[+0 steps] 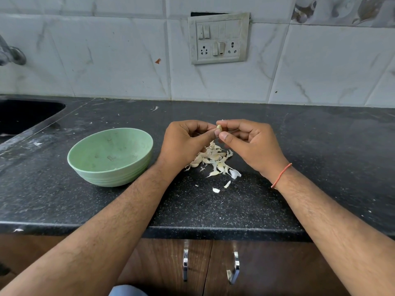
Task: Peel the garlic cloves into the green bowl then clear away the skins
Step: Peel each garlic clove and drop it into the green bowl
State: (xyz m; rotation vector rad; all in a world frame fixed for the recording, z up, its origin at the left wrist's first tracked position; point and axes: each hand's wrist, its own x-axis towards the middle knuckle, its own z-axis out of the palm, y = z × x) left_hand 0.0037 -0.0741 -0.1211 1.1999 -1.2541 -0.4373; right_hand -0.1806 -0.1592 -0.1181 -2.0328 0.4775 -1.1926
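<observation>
The left hand (185,140) and right hand (245,142) meet above the black bench (299,167), both pinching one garlic clove (219,127) between thumbs and fingertips. Just beneath lies a heap of cloves and skins (213,160). The green bowl (111,157) stands just left of the left wrist. No readable writing shows anywhere

Behind your work area, a switch and socket plate (218,38) sits crooked on the marbled wall tiles (119,60), with a small reddish mark (157,61) to its left. You have a black sink (25,116) far left under a metal tap (11,54) (only partly in frame). Below the speckled black counter (213,210), note two wooden cabinet doors (277,272) with chrome handles (185,261).
</observation>
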